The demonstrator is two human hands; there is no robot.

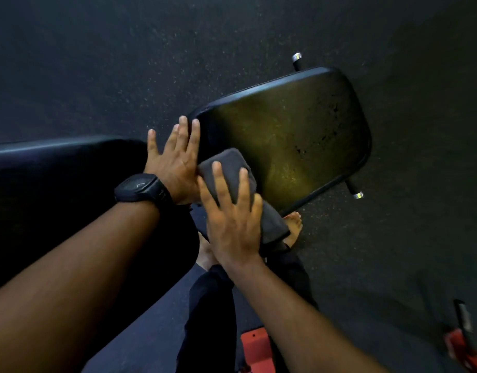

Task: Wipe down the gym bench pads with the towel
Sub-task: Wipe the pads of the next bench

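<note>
Now your right hand (233, 211) presses a towel (232, 181) flat-fingered on the pad (299, 130); your left hand (175, 160), spread wide, rests beside the towel.

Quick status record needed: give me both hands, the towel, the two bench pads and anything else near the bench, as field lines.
left hand: flat, fingers spread, resting at the near end of the seat pad; black watch on wrist
right hand: palm down, pressing the towel
towel: dark grey, folded, on the seat pad's near edge, partly hanging off
seat pad: black, worn speckled surface
back pad: black, at left, no towel on it
floor: dark, speckled
feet: bare foot under the towel
red frame part: bottom edge
</note>
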